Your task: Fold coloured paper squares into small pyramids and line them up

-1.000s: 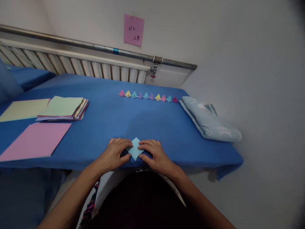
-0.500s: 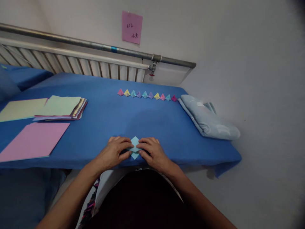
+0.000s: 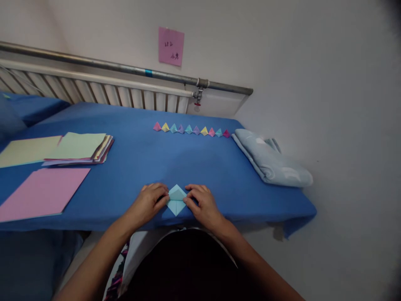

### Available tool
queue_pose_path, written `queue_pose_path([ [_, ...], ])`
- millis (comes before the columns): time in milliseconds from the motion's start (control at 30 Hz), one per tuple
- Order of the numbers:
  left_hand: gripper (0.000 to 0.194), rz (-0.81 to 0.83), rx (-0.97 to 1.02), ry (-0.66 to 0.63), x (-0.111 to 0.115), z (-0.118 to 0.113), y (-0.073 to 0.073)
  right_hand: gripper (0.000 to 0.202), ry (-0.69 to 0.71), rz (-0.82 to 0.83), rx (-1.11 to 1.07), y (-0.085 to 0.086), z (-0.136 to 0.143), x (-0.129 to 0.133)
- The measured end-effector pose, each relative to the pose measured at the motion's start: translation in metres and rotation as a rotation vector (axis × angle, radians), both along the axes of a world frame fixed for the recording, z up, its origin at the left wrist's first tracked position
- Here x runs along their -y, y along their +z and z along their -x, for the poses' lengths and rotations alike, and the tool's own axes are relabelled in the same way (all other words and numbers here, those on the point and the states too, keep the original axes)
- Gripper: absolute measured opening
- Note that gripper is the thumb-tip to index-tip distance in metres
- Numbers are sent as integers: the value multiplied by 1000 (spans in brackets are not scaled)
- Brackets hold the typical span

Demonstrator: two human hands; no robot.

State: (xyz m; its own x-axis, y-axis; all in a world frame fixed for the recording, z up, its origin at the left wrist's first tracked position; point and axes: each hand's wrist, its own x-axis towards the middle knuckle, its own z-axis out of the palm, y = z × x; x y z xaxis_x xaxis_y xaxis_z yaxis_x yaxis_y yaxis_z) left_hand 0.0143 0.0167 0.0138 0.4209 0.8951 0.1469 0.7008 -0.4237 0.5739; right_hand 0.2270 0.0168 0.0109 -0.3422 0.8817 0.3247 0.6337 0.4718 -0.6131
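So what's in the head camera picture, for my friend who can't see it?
Two hands, the left hand and the right hand, press a small light blue folded paper on a blue cloth-covered table. A row of little colourful folded shapes lies farther back, with stacked coloured paper sheets to the left.

The pink note on the wall bears dark handwritten marks, too small to read.

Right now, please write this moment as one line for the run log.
left hand: pressing light blue folded paper | right hand: pressing same paper | surface: blue sheet | behind: row of folded pieces
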Motion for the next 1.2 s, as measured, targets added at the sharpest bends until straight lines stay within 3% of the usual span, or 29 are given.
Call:
queue_pose_path([
  [600,23,-32,-119,124,6,-8,-2,7,-15,39,-4,-1,-4,2],
  [1200,20,-84,-93,125,3,-4,-11,12,-76,40,13,-3,-3,-1],
])
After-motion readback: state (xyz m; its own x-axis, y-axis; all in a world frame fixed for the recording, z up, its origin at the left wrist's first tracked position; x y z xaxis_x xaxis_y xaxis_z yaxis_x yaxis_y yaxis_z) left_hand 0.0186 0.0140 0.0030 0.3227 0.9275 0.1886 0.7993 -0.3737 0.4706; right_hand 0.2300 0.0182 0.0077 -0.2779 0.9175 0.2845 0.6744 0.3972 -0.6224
